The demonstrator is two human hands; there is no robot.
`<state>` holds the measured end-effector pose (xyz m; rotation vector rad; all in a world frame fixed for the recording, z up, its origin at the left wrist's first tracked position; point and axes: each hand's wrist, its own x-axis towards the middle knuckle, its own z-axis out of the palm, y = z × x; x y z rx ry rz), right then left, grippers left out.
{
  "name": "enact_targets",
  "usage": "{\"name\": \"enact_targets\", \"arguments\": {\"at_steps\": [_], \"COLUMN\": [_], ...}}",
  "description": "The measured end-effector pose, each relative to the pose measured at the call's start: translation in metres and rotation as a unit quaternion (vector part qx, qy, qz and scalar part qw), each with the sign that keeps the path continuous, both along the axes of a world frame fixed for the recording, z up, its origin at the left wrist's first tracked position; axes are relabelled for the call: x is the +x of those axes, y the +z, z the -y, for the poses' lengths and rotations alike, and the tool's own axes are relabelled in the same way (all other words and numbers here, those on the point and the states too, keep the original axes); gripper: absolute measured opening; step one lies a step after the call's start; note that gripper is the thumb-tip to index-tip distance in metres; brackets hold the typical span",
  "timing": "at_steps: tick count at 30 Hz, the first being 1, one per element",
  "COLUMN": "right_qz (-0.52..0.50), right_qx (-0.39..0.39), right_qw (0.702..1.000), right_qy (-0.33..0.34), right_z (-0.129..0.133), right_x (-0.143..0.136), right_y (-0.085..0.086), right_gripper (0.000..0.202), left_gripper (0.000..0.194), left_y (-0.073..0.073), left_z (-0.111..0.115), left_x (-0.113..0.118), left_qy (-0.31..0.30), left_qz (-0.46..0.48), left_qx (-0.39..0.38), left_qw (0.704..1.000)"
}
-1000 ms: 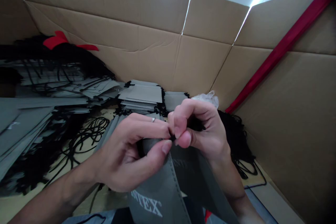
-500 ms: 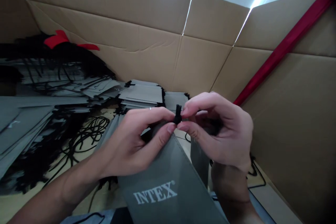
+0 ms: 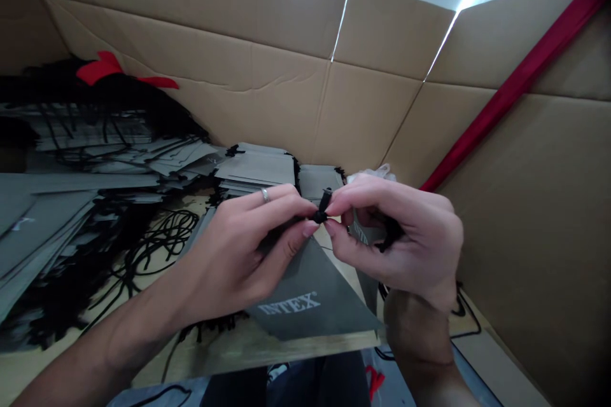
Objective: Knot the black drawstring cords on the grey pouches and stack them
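The left hand and right hand pinched a black cord knot mid-frame, fingertips nearly meeting. A grey cloth piece showed below, lower centre; loose black cords lay at left.

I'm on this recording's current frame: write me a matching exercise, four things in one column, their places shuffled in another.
1. black knot
2. silver ring
3. dark red strip
4. larger INTEX lettering

A. slanting across the cardboard wall
B. on the grey material
C. on the left hand
D. between fingertips of the left hand and right hand

Pairs: 1-D, 2-C, 3-A, 4-B
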<state>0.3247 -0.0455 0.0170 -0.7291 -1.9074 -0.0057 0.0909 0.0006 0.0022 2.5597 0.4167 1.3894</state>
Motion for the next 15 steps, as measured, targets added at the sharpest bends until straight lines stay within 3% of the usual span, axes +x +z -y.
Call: {"name": "enact_targets", "arguments": {"at_steps": [3, 6, 10, 15], "right_qz": [-0.004, 0.0, 0.015, 0.037], "right_qx": [-0.02, -0.066, -0.114, -0.095], "right_qw": [1.0, 0.998, 0.993, 0.995], "right_qy": [-0.009, 0.002, 0.027, 0.02], "right_z": [0.001, 0.001, 0.001, -0.001], "right_x": [0.0, 0.001, 0.001, -0.003], "right_y": [0.003, 0.007, 0.011, 0.008], "right_gripper": [0.021, 0.021, 0.019, 0.02], "left_gripper": [0.021, 0.027, 0.024, 0.017], "left_y": [-0.002, -0.005, -0.005, -0.007], "left_z": [0.0, 0.0, 0.002, 0.015], "left_x": [-0.002, -0.006, -0.012, -0.019], "left_qy": [0.018, 0.002, 0.015, 0.058], "left_qz": [0.042, 0.053, 0.007, -0.031], "left_qx": [0.011, 0.072, 0.129, 0.158], "left_qw": [0.999, 0.996, 0.991, 0.985]}}
